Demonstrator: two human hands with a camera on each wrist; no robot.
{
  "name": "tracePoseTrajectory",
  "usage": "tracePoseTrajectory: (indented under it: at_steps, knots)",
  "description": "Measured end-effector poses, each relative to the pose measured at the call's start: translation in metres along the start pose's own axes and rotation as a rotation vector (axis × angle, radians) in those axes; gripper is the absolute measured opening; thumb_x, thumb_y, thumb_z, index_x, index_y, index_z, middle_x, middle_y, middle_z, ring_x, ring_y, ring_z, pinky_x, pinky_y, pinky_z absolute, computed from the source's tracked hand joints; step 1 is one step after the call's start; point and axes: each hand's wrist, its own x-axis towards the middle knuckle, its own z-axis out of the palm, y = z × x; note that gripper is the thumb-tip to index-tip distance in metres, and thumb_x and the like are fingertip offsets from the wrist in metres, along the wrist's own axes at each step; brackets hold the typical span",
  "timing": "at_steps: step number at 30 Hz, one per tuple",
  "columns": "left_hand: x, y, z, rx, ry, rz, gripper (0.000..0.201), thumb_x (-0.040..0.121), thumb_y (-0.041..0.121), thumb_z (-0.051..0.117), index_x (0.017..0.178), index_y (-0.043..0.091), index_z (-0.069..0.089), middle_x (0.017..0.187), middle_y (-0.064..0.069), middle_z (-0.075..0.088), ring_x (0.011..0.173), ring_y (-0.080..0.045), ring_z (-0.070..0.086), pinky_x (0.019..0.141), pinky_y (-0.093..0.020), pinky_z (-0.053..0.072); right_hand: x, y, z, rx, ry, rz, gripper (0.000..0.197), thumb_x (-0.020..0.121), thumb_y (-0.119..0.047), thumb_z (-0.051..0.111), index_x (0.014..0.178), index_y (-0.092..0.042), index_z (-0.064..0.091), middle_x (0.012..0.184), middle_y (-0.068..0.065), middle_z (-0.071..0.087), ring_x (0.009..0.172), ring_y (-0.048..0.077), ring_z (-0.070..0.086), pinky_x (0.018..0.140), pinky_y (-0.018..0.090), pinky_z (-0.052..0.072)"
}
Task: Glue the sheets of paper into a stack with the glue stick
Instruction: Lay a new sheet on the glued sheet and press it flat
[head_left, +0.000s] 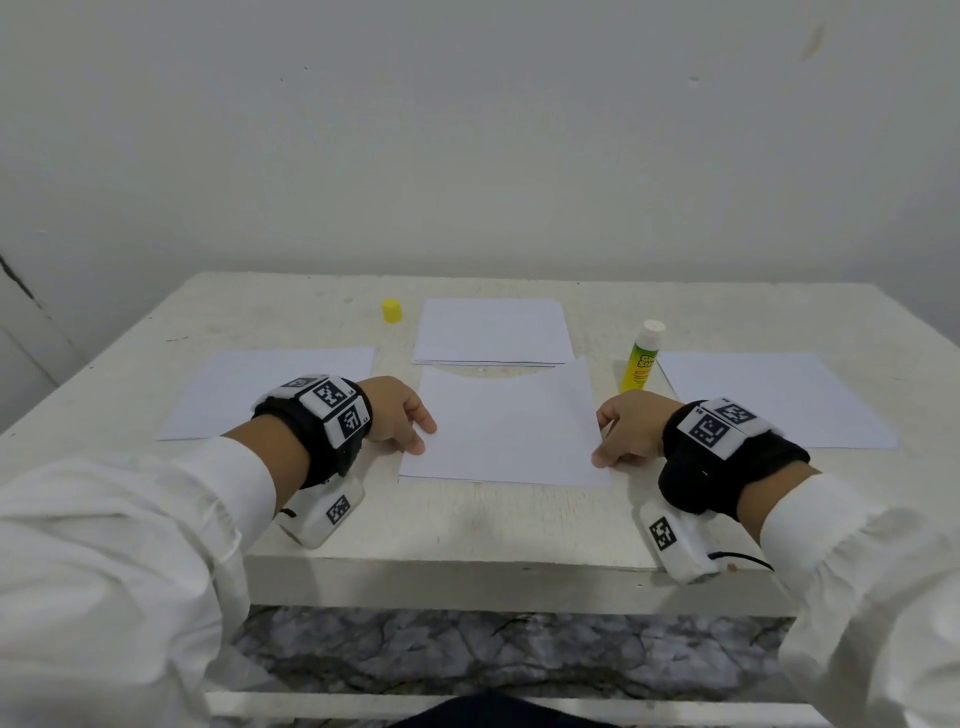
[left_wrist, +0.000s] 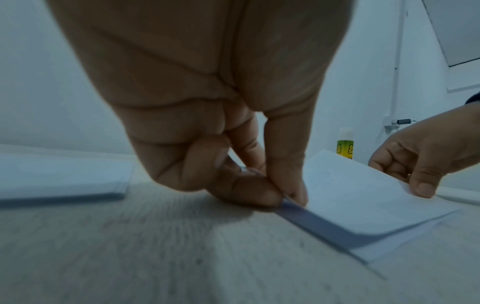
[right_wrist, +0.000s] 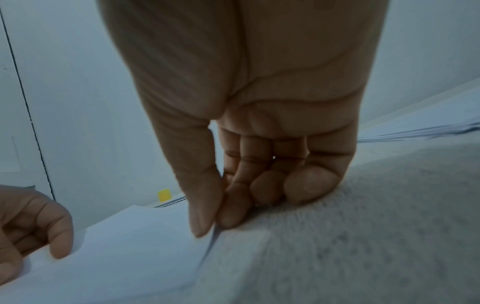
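The fingers (head_left: 423, 423) of the left hand (head_left: 395, 410) and those of the right hand (head_left: 631, 428) pinch the side edges of a white rectangular paper sheet (head_left: 506, 431) in the head view. It lies near the front of the white wooden table (head_left: 467, 525). The glue stick with yellow-green label (head_left: 640, 364) stands uncapped behind the right hand (its yellow cap (head_left: 391, 310) is far left).

In the left wrist view, thumb and forefinger grip the lifted edge.

In the right wrist view, thumb and forefinger pinch the other edge; the other fingers are curled.
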Motion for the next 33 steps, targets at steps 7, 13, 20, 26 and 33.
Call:
tracePoseTrajectory:
  at_steps: [7,13,20,26,33]
  knots:
    - [-0.0027,0.0008,0.0017,0.041,0.016,0.014,0.023,0.078,0.015,0.077,0.097,0.023,0.066,0.070,0.008,0.055,0.062,-0.004,0.052,0.059,-0.013,0.037,0.0005,0.0004,0.0002,0.022,-0.009,0.007,0.044,0.074,-0.007,0.077,0.113,0.005,0.062,0.081,0.008,0.065,0.072,0.021,0.055,0.058,0.024,0.045]
    - [-0.0039,0.0026,0.0038,0.081,0.034,0.025,0.028,0.078,0.015,0.077,0.104,0.019,0.068,0.070,0.008,0.053,0.062,-0.004,0.049,0.057,-0.012,0.036,-0.0009,-0.0005,0.0002,0.015,-0.003,0.009,0.044,0.074,-0.007,0.077,0.113,0.005,0.062,0.075,0.006,0.064,0.064,0.018,0.055,0.055,0.022,0.044]
    - [-0.0036,0.0056,0.0039,0.110,0.040,0.019,0.031,0.078,0.015,0.077,0.108,0.018,0.068,0.070,0.008,0.053,0.061,-0.004,0.049,0.056,-0.013,0.036,-0.0040,-0.0009,-0.0011,0.025,0.004,0.022,0.044,0.075,-0.007,0.076,0.113,0.006,0.061,0.064,0.001,0.060,0.051,0.010,0.052,0.044,0.014,0.040]
    - [-0.0046,0.0060,0.0036,0.124,0.035,0.013,0.032,0.079,0.016,0.077,0.109,0.018,0.068,0.073,0.009,0.052,0.064,-0.004,0.048,0.058,-0.013,0.036,-0.0049,0.0023,-0.0036,0.082,-0.013,0.030,0.042,0.075,-0.004,0.076,0.112,0.009,0.061,0.045,-0.005,0.059,0.032,0.003,0.049,0.038,0.010,0.037]
    - [-0.0060,0.0072,0.0033,0.127,0.033,0.008,0.032,0.079,0.016,0.076,0.110,0.018,0.068,0.073,0.009,0.052,0.064,-0.004,0.047,0.058,-0.012,0.036,-0.0057,0.0026,-0.0033,0.079,-0.018,0.022,0.038,0.076,-0.006,0.076,0.108,0.007,0.063,0.055,-0.001,0.061,0.033,0.002,0.050,0.038,0.011,0.038]
